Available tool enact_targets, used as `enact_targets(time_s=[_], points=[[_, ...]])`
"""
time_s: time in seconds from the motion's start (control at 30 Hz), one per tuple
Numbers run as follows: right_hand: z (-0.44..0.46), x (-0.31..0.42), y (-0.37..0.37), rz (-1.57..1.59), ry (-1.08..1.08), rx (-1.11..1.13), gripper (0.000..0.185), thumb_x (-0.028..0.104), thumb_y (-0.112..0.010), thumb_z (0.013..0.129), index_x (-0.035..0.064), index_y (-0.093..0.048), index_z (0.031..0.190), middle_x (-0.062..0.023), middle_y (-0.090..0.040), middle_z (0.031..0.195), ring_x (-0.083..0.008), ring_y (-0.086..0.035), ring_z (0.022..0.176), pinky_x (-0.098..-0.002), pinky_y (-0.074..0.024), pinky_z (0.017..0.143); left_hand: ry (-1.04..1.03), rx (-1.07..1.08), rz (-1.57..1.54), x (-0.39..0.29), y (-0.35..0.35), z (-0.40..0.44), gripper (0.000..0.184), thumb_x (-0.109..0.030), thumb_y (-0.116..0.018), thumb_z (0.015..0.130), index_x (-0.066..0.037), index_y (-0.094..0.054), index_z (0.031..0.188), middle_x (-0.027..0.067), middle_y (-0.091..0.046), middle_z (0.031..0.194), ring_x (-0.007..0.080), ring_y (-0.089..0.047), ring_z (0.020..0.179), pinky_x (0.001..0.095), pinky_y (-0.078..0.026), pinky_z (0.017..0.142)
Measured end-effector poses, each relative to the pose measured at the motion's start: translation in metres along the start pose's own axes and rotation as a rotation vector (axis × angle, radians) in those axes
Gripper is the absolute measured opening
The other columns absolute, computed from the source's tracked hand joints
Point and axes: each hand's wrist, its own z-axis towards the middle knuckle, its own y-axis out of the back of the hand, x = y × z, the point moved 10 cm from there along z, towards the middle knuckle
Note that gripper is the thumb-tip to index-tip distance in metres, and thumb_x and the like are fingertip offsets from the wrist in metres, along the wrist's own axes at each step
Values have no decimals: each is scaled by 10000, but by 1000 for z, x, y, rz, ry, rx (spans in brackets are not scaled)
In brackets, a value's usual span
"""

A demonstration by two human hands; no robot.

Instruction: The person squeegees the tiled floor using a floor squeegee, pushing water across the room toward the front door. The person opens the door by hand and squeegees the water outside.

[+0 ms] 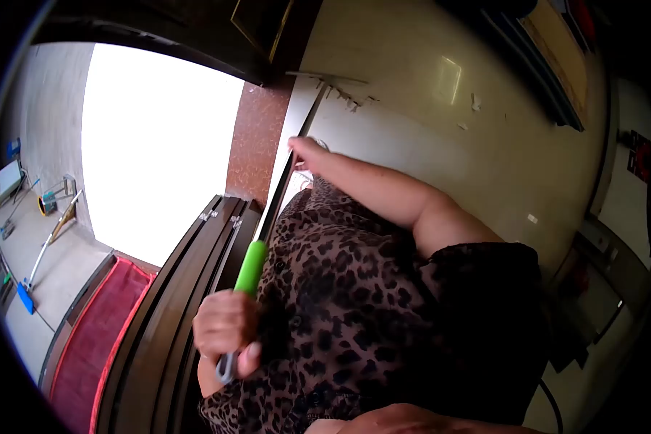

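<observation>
A long-handled floor sweeper (270, 213) slants across the front of my leopard-print shirt (347, 289). My left hand (226, 325) is wrapped round the lower end of its green grip (251, 267), with a grey end loop (226, 367) showing below the fist. Farther along the dark pole, my right hand (308, 154) is closed on it. The sweeper's wide, thin head (329, 77) lies on the pale floor; whether it is a broom or a squeegee I cannot tell. Small scraps (351, 105) lie against the head's near side.
More scraps (476, 102) dot the shiny floor (412, 65). Dark folded door panels (173, 311) stand at left beside a bright doorway (159, 145). Past them are a red mat (98, 340) and a blue-headed broom (26, 297). Dark furniture (542, 65) stands upper right.
</observation>
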Motion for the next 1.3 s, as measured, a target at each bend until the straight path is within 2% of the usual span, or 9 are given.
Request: enact_targets(time_s=[0.2,0.37,0.47,0.57,0.63,0.7,0.8,1.13,1.3], points=[[-39,-28,-36,200,-44,139,133,165,-487,728,34,-474,705,-82,-507,576,-163,-471,421,-282,-406,380,-7,-150,-96,-40,21,27,350,-176,-544,727,-115,-303,481,-21,-345,400,118,-339,327,243,-268,345],[-57,27,6,432,111,107,68,119,-493,683,64,-455,672,-65,-466,543,-174,-460,427,-304,-393,381,-28,100,-115,-50,-11,62,263,-147,-565,705,-114,-438,476,-11,-436,414,100,-445,378,243,-424,404],[-23,81,91,478,258,-27,101,123,-571,669,97,-491,725,-51,-492,628,-196,-522,580,-408,-486,596,-184,300,-132,-26,-55,90,175,-123,-557,666,-111,-466,517,-1,-449,451,121,-475,431,257,-452,424],[2,136,189,653,325,-185,117,116,-576,705,83,-493,631,-39,-459,498,-174,-472,395,-325,-446,373,-72,345,151,35,-93,125,150,-103,-547,617,-89,-444,510,63,-531,572,236,-562,569,386,-479,712],[115,152,279,601,437,43,132,166,-590,710,87,-506,645,-35,-473,514,-164,-468,400,-331,-450,376,-116,532,63,77,-130,144,102,-47,-508,584,-69,-429,522,74,-514,569,236,-541,593,389,-453,774],[67,163,315,502,382,-367,156,235,-599,721,94,-542,756,-32,-529,581,-170,-503,460,-369,-464,493,-49,581,-11,121,-156,154,134,-37,-496,599,-72,-401,511,68,-491,556,232,-509,551,362,-450,700],[62,144,331,445,318,-506,140,233,-606,714,106,-559,751,-12,-525,573,-153,-485,445,-371,-467,521,1,665,-35,157,-169,153,157,-56,-480,646,-87,-390,521,53,-488,555,229,-499,527,368,-430,657],[75,75,138,619,347,-430,219,217,-620,668,31,-535,747,-79,-517,661,-182,-497,597,-365,-464,518,43,710,-15,105,-11,128,226,-61,-495,670,-92,-358,493,31,-447,500,206,-488,479,336,-432,573],[74,38,-2,778,343,-387,217,253,-591,718,63,-497,672,-31,-452,541,-135,-421,398,-265,-426,361,120,770,22,77,91,112,241,-86,-499,665,-91,-364,465,33,-448,475,194,-510,467,322,-451,571]])
